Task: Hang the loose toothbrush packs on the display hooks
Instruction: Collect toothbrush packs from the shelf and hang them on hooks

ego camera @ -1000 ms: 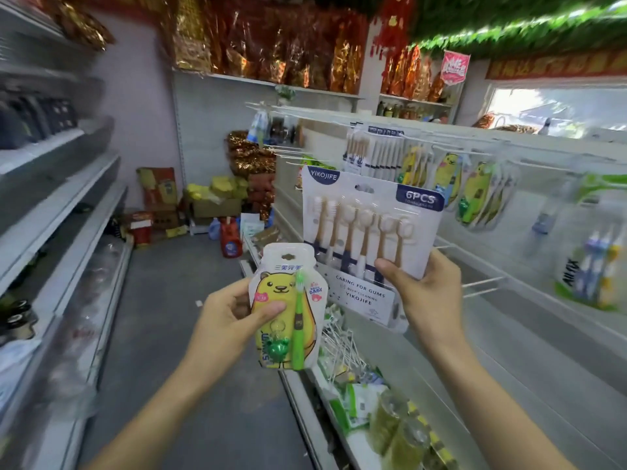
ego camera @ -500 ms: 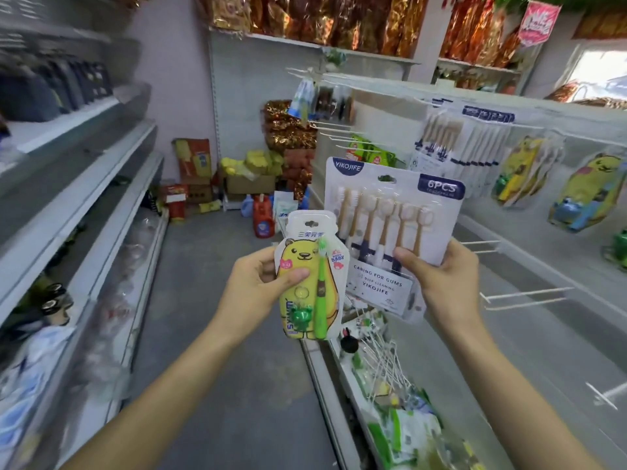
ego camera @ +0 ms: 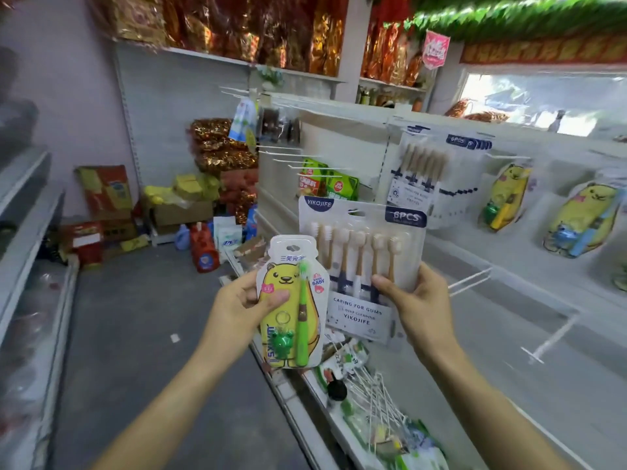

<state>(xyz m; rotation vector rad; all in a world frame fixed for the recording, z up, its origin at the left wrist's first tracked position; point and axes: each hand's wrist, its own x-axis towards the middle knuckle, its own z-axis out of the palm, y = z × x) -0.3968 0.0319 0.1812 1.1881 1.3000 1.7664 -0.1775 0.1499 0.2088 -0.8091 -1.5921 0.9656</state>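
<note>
left hand (ego camera: 237, 308): our left grip pinches the child's toothbrush pack (ego camera: 291, 305) at its left edge, thumb across the yellow bear, pack upright.
right hand (ego camera: 419, 305): our right grip clasps the six-brush pack (ego camera: 361, 266) by its lower right side, fingers curled behind, thumb on the front.
pack positions: both off the hooks, side by side above the aisle floor, the child's pack overlapping the six-brush pack's lower left corner.
empty hooks (ego camera: 470, 281): bare white wire pegs just beyond our right hand, on the white display panel (ego camera: 342, 140).
hung six-brush packs (ego camera: 424, 171): matching stock farther up the panel.
hung bear packs (ego camera: 507, 196): matching stock further right.
risk, as we judge it: each pack has one small hang hole; held low and one-handed, a pack could tilt, miss the peg tip and slip to the floor.
risk, sorting: the nearest empty peg may suit neither row, so we could misfile a pack.
</note>
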